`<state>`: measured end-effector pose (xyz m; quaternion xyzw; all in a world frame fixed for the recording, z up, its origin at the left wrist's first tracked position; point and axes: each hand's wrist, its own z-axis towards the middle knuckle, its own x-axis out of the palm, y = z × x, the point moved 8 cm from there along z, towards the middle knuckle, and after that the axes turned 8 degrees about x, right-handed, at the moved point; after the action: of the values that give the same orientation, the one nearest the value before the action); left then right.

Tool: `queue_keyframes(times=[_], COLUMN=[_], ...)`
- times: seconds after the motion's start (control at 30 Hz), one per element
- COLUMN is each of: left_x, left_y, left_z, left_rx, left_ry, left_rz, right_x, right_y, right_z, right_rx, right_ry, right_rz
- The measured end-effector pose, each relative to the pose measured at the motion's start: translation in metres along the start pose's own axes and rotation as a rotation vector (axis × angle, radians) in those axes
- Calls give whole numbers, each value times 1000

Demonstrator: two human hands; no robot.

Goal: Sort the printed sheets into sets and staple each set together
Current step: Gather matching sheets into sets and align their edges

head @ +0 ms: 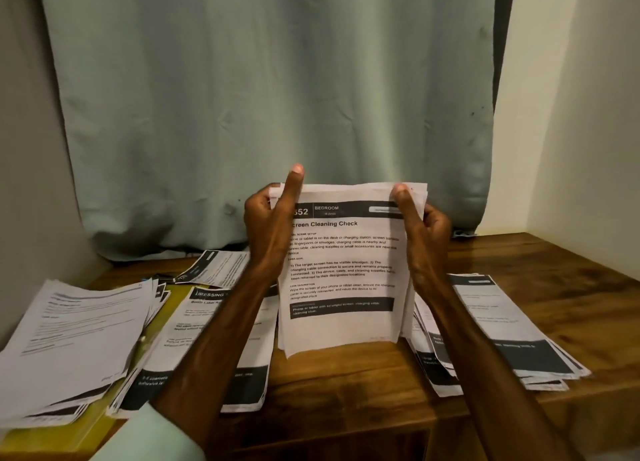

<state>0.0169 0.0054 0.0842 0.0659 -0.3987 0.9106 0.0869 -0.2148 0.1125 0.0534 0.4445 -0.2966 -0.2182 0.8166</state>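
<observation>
Sheets [343, 270] upright, centre, above table [346, 391], gripped both sides: left hand [273, 225] curled on left edge, thumb up; right hand [424, 232] curled on right edge, thumb on front. Flat on table: left pile [76, 336], right pile [502, 322]. Curtain [277, 79] behind.

Wooden table [349, 388], yellow folder [79, 433] at left, sheet pile [498, 325] at right, small pile [216, 266] at back

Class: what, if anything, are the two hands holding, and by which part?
A set of printed sheets, held upright: the left hand grips its upper left edge, the right hand its upper right edge.
</observation>
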Motion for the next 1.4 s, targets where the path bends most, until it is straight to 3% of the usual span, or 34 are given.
queue_keyframes(times=[0.3,0.63,0.83,1.07,1.27,1.4], left_x=[2,1,6,-4,-9,-8], left_y=[5,0,-2,70,109,109], left_z=[12,19,0,-35,-69,-80], left_rx=[23,128,155,-214,-332,-318], left_ry=[-51,-109,104,297,305,247], left_rz=[85,145,-11,-49,-60,-49], right_x=[10,17,20,16,-10,-20], right_y=[20,32,32,15,-72,-102], right_z=[23,23,29,28,-14,-36], right_rx=[-90,-341,-383,-176,108,164], right_ry=[-175,-216,-194,114,319,276], right_rz=[-165,-241,-317,-223,-245,-241])
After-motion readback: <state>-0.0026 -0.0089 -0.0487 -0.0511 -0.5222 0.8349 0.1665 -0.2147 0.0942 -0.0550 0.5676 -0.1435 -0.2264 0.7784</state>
